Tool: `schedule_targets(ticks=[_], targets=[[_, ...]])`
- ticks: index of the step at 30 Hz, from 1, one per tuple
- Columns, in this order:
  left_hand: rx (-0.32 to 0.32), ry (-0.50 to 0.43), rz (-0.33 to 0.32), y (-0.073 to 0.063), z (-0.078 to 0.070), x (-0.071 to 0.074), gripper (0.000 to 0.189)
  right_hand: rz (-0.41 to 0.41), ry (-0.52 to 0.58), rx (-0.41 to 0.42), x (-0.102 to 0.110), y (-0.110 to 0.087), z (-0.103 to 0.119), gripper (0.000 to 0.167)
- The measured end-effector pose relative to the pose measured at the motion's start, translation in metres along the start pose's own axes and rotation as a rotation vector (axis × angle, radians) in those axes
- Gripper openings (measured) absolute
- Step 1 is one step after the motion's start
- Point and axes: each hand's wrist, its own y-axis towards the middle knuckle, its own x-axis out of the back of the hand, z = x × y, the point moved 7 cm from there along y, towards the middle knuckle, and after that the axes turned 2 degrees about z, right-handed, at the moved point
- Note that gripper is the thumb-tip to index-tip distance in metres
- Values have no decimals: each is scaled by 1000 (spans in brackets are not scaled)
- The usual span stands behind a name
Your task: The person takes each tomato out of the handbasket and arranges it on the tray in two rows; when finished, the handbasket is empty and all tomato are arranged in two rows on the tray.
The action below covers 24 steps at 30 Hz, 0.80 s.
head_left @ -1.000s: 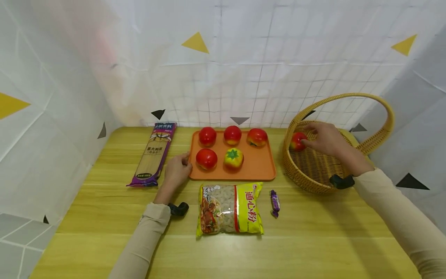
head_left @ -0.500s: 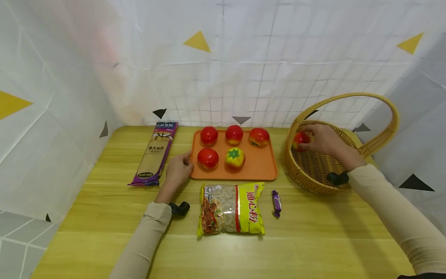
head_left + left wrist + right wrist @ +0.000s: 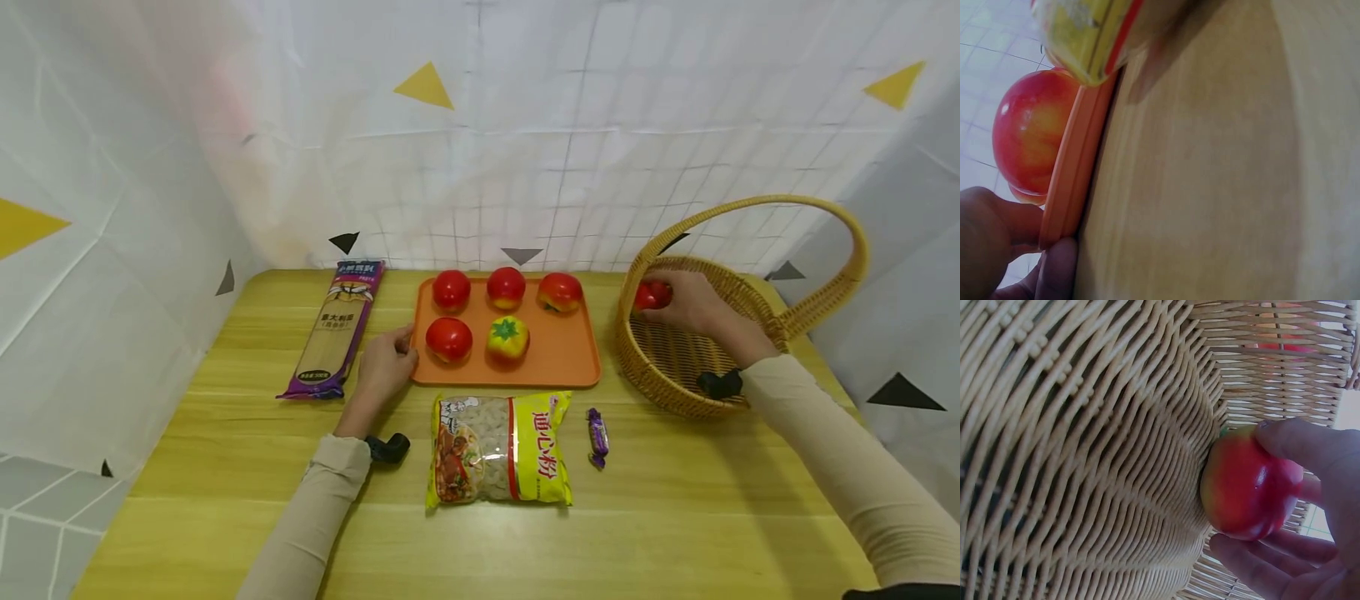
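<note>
My right hand [image 3: 693,304] is inside the wicker basket [image 3: 637,371], its thumb and fingers around a red-and-yellow tomato [image 3: 1250,484]. The tomato rests against the basket's woven surface in the right wrist view, its green top mostly turned away. On the left, my left hand [image 3: 386,367] pinches the left rim of the orange tray [image 3: 562,354]; thumb and a finger meet at the tray's edge in the left wrist view. Several similar tomatoes sit on the tray, one of them [image 3: 507,339] with its green star-shaped leaves facing up.
A purple pasta packet [image 3: 333,329] lies left of the tray. In front of the tray is a yellow macaroni bag [image 3: 498,450], with a purple wrapped candy [image 3: 597,437] to its right. The basket's tall handle [image 3: 787,200] arches above its back right side. A white patterned curtain stands behind the table.
Inside the basket my right hand has drawn in closer over the tomato, which has shifted slightly and shows less yellow. My left hand stays at the tray's rim.
</note>
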Motion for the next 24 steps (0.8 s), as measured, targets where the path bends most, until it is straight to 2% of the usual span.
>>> schedule_targets(ticks=[9,24], targets=[[-10,-7,-4,0,1,1,51,-12,-4,-12,6,-4,2,58],[-16,2,-11,0,1,1,49,-10,-23,-50,35,-31,23,63]])
